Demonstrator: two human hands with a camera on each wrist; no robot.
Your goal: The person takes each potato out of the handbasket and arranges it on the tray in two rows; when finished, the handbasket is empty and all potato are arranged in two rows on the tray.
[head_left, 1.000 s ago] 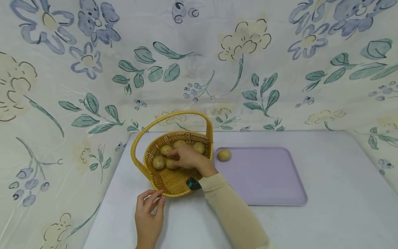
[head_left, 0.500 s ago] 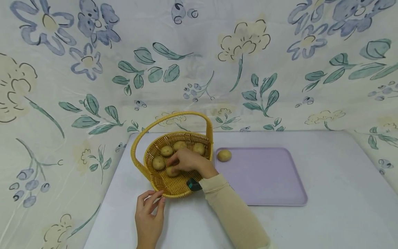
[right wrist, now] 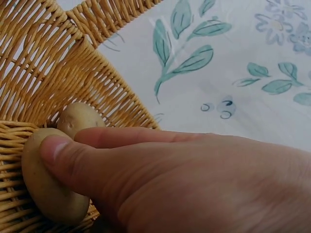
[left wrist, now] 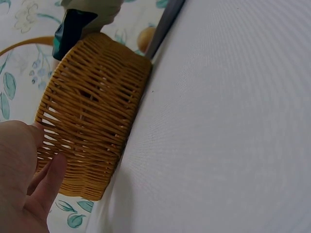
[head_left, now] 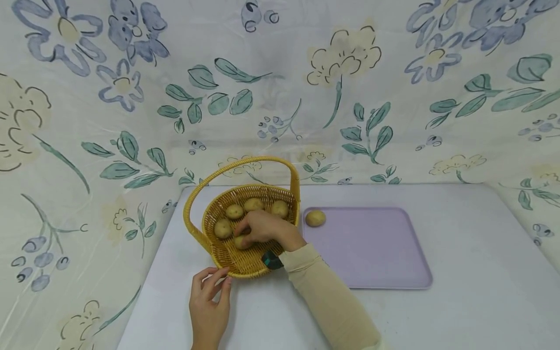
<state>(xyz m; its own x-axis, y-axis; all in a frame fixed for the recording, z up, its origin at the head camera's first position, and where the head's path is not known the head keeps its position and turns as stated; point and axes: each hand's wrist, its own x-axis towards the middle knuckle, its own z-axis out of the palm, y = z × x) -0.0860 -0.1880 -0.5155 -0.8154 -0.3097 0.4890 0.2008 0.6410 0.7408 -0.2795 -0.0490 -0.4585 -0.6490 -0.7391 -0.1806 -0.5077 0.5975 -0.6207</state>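
Inside the yellow wicker basket [head_left: 242, 257], my right hand [head_left: 264, 227] holds a potato [head_left: 239, 242] between thumb and fingers. The right wrist view shows the thumb pressed on the near side of this potato [right wrist: 51, 179], with another potato [right wrist: 80, 119] just behind. Several more potatoes [head_left: 223, 228] lie along the basket's back and left side. My left hand [head_left: 209, 304] grips the basket's front left rim. In the left wrist view, that hand's thumb [left wrist: 52, 182] lies against the outer wicker wall [left wrist: 92, 116] while its other fingers reach over the rim, partly hidden.
A lilac tray [head_left: 367, 253] lies right of the basket, with one potato [head_left: 315, 218] in its back left corner. The basket's tall arched handle [head_left: 245, 160] stands up over it. A floral sheet [head_left: 280, 97] hangs behind the white table [head_left: 463, 272].
My right hand has drawn slightly towards the front with the potato in its fingers, uncovering the potato behind it. The left hand stays on the rim.
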